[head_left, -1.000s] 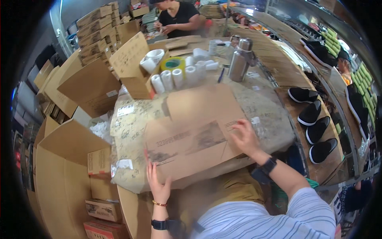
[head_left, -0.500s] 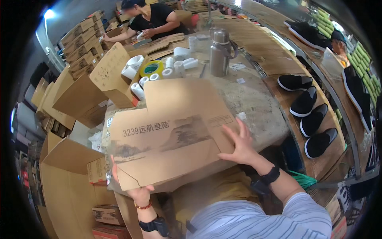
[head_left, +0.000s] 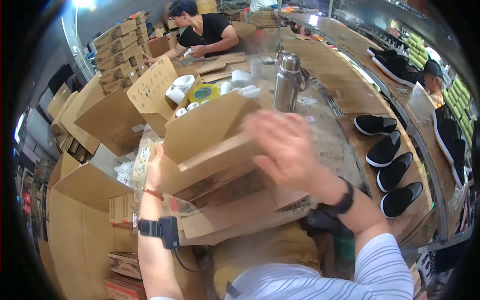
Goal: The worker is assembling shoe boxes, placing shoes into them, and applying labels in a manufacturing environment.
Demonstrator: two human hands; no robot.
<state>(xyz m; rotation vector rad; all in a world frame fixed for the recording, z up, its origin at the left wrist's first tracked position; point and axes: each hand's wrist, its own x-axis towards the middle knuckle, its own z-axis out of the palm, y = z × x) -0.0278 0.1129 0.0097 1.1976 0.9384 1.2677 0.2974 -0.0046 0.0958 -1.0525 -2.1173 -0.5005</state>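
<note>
A brown printed shoebox-type carton is partly folded up in front of me, its walls raised and its inside showing. My left hand grips the carton's left side, with some fingers out of sight behind the cardboard. Over the carton's right end is my right hand, its thumb apart but its fingers smeared by motion, so its hold is unclear. A flat printed flap extends from the carton toward my lap.
An open box with white label rolls and yellow tape stands beyond the carton. A steel flask is behind it. Black shoes line the right bench. A large carton sits left. A co-worker works across the table.
The flat cardboard sheet is now bent up into a partial box. My left hand moved up along its left side; my right hand rose and shifted slightly left over it.
</note>
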